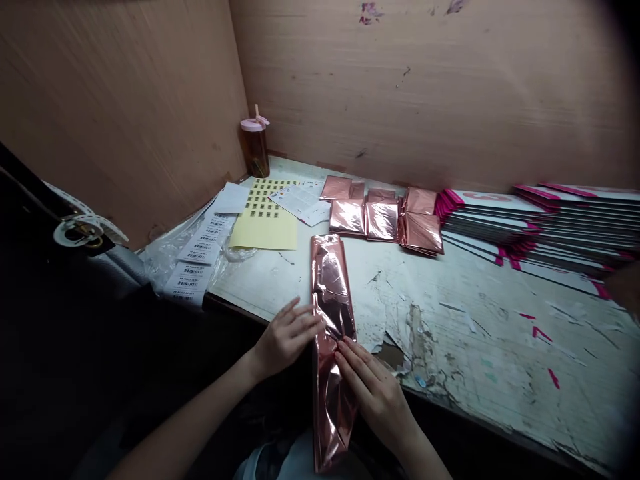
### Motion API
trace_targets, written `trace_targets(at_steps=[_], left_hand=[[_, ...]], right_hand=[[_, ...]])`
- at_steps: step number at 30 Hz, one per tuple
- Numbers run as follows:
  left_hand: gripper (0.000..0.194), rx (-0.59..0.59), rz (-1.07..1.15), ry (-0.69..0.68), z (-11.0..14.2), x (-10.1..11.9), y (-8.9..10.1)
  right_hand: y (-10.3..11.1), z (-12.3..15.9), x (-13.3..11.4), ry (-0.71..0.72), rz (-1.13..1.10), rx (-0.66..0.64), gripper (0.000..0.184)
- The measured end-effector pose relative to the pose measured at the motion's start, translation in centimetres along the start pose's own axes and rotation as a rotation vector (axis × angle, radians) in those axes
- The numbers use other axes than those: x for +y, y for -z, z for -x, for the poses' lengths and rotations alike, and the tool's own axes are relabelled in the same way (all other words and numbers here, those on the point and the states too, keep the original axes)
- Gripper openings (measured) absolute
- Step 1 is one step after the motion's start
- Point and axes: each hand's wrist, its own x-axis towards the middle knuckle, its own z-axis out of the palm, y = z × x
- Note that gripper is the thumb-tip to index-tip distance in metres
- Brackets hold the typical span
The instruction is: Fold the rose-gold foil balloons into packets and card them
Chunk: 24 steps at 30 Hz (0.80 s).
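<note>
A long folded sheet of shiny rose-gold foil (333, 280) lies lengthwise in front of me. Its far part rests on the table and its near part reaches past the front edge toward my lap. At the foil's left side is my left hand (287, 337), fingers spread, their tips touching the edge. My right hand (375, 390) has its fingers stretched out flat on the foil from the right, tips near the middle; its thumb is hidden. Behind the foil sit several folded packets of the same foil (383, 220) in small piles.
White-and-pink cards (500, 220) are stacked in fans at the right. A yellow label sheet (263, 230), printed papers (303, 200) and a barcode label strip (193, 270) lie left. A lidded cup (256, 150) stands in the back corner, between wooden panels (425, 87). The worn table edge (450, 400) is chipped.
</note>
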Motion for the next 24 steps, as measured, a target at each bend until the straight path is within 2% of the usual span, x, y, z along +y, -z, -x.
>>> trace_targets(at_steps=[2, 4, 7, 9, 11, 13, 15, 17, 19, 21, 22, 24], left_hand=[[0.034, -0.034, 0.043, -0.113, 2.0, 1.2, 0.2], [0.034, -0.042, 0.065, -0.144, 3.8, 2.2, 0.1], [0.03, 0.048, 0.144, -0.005, 5.2, 3.3, -0.3], [0.027, 0.119, 0.223, 0.108, 4.9, 3.6, -0.6], [0.026, 0.174, 0.269, 0.239, 4.0, 3.9, -0.8], [0.027, 0.212, 0.254, 0.449, 2.7, 4.3, -0.9], [0.033, 0.239, 0.233, 0.685, 1.5, 4.6, -0.9], [0.043, 0.231, 0.272, 0.838, 0.5, 4.7, -1.0], [0.061, 0.224, 0.311, 0.858, 0.0, 4.6, -1.2], [0.072, 0.225, 0.264, 0.818, -0.4, 4.1, -1.5], [0.072, 0.22, 0.218, 0.798, -0.6, 3.7, -1.6], [0.061, 0.16, 0.13, 0.777, -1.3, 3.1, -1.9]], right_hand=[[0.0, 0.0, -0.5, 0.003, -0.032, -0.012, 0.054], [0.2, 0.1, -0.7, 0.024, -0.048, -0.076, 0.052], [0.6, 0.0, -0.4, 0.051, -0.085, -0.127, 0.047], [0.7, -0.5, 0.0, 0.013, -0.164, -0.038, 0.04], [0.6, -1.5, 0.2, -0.142, -0.264, 0.089, 0.029], [0.4, -2.9, 0.3, -0.409, -0.325, 0.153, 0.021], [0.1, -4.4, 0.4, -0.686, -0.344, 0.12, 0.025], [-0.1, -5.6, 0.5, -0.883, -0.335, 0.059, 0.033], [-0.4, -6.5, 0.7, -1.001, -0.306, 0.012, 0.037], [-0.7, -6.9, 0.9, -1.067, -0.252, -0.006, 0.036], [-0.9, -7.0, 0.9, -1.088, -0.214, 0.001, 0.032], [-1.4, -7.0, 0.8, -1.097, -0.11, 0.029, 0.022]])
